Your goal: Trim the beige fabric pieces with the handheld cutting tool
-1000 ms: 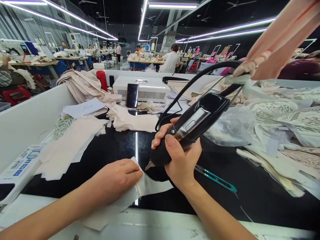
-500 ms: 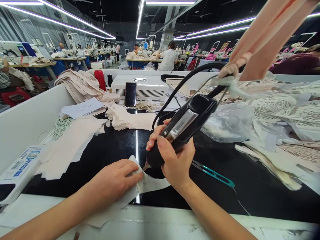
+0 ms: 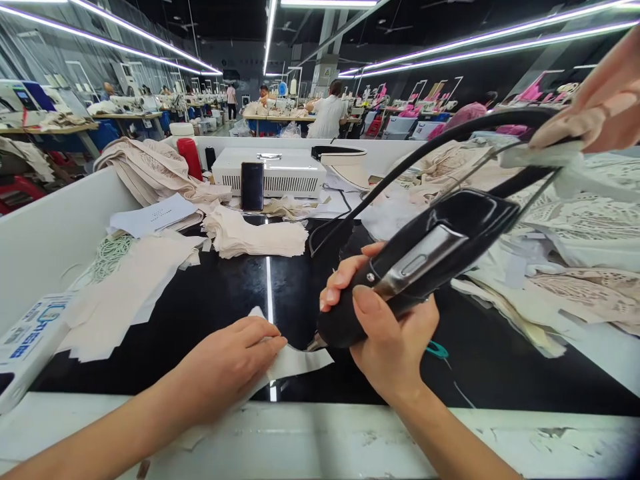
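My right hand (image 3: 393, 340) is wrapped round a black corded hand tool (image 3: 457, 230) with a silver lever on its side. The tool is tilted, its narrow tip pointing down and left at the curved edge of a white fabric piece (image 3: 306, 362). Whether the tip touches the fabric I cannot tell. With fingers together, my left hand (image 3: 233, 363) holds the fabric against the black work surface (image 3: 220, 293), covering part of it. Teal thread snips (image 3: 437, 349) lie behind my right wrist, mostly hidden.
Stacked pale fabric pieces (image 3: 260, 233) lie ahead, before a phone (image 3: 252, 187) and a white vented box (image 3: 270, 170). More cut fabric (image 3: 130, 287) lies left, lace pieces (image 3: 590, 287) right. A pink fabric strip (image 3: 607, 100) hangs by the tool's cord (image 3: 400, 170).
My right hand and the tool have moved to the right, the tip travelling along the fabric's curved edge. My left hand stays on the fabric. More of the snips is now hidden.
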Available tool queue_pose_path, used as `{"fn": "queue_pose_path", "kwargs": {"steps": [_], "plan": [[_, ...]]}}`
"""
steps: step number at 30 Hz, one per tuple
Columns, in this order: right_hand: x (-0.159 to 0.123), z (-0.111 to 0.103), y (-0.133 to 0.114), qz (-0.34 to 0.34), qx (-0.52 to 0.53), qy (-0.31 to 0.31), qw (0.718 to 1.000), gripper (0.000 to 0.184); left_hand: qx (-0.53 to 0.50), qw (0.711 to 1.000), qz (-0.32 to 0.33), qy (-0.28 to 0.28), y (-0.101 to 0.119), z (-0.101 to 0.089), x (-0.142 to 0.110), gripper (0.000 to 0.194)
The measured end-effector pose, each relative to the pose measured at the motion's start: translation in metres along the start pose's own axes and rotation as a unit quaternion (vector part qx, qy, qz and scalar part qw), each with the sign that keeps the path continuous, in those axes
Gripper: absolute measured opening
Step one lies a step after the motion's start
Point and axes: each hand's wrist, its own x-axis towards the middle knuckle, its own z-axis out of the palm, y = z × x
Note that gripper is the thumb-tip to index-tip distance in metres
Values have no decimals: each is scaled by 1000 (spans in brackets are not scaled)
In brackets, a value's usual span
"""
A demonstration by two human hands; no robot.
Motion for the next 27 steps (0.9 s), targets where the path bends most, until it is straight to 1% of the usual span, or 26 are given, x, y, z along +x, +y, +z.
{"fn": "queue_pose_path", "kwargs": {"steps": [4,7,15,20,25,27], "plan": [[-6,-4,-2,6,-7,-3,1000,39,-34,998,-37,-28,11,7,7,25],[-8,-4,-4,3,-5,-6,1000,38,-33,997,-56,-39,16,10,6,27],[-8,-1,-7,2,-19,-1,1000,37,-23,999,-20,-28,15,12,-4,25],[-5,6,-5,3,-3,16,1000,34,-15,999,-13,-34,14,14,-7,27],[-4,13,-1,6,8,-2,1000,32,-25,999,-18,-34,15,14,-6,28],[-5,14,0,9,7,-1,1000,31,-29,999,-19,-33,15,14,-6,28]]}}
